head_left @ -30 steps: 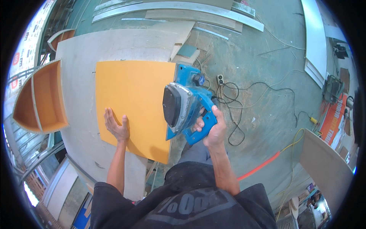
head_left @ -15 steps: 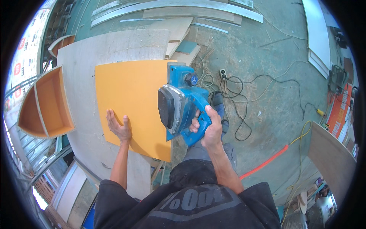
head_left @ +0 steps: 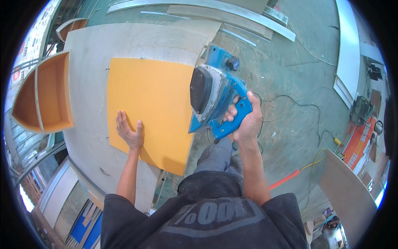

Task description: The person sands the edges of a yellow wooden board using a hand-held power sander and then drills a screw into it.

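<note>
A blue electric hand planer (head_left: 224, 88) is gripped by its rear handle in my right hand (head_left: 249, 120), fingers wrapped round it. The planer is tilted at the right edge of an orange-yellow board (head_left: 161, 89); I cannot tell whether it touches the board. My left hand (head_left: 132, 133) rests on the board's lower left part, fingers stretched out and thumb apart. Beneath the board lies a large pale worktop panel (head_left: 89, 99), with small nails or pins showing along the board's top and left edges.
A curved orange-lined shelf unit (head_left: 54, 91) stands left of the worktop. Long boards (head_left: 232, 20) lie on the far floor. At right, a dark cable (head_left: 304, 103) trails over the dusty floor near a red coiled hose (head_left: 285, 179) and a leaning panel (head_left: 344, 178).
My right hand has moved the planer rightward and upward, from overlapping the board to its right edge. The left hand stays flat on the board. The whole view has shifted slightly.
</note>
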The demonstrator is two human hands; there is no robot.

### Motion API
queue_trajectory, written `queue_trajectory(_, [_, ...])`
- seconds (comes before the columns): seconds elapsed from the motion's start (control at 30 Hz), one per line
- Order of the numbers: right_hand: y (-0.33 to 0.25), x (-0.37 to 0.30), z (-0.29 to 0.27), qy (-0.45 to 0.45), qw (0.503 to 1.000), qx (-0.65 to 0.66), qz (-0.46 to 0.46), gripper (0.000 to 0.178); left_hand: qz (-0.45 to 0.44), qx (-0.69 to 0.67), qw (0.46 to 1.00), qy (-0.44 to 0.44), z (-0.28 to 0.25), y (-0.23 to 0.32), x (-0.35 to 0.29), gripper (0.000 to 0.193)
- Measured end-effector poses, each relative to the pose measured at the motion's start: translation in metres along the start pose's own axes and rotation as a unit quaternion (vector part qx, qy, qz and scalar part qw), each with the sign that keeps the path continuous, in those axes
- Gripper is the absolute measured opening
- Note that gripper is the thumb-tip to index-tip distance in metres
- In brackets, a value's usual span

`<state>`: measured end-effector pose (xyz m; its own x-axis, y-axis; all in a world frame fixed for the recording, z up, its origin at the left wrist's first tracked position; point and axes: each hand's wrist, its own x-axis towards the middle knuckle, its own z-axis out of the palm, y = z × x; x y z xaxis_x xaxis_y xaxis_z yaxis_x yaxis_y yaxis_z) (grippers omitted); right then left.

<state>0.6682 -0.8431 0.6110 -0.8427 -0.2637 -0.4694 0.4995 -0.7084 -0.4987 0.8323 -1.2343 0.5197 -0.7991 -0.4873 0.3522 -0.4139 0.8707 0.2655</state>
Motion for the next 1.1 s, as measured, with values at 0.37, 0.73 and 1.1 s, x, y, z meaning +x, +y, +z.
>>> queue_trajectory(0.37, [-0.055, 0.034, -0.018, 0.002, 0.996, -0.029, -0.084, 0.044, 0.003, 0.005, 1.000, 0.017, 0.004, -0.008, 0.010, 0.087])
queue_trajectory(0.73, [-0.018, -0.102, -0.269, 0.346, 0.824, -0.443, -0.075, 0.042, 0.003, 0.000, 1.000, 0.030, 0.009, 0.007, 0.016, 0.084])
queue_trajectory(1.1, [0.049, -0.241, -0.281, 0.411, 0.620, -0.660, -0.105, 0.058, -0.026, 0.023, 0.999, 0.017, 0.030, -0.002, 0.009, 0.081])
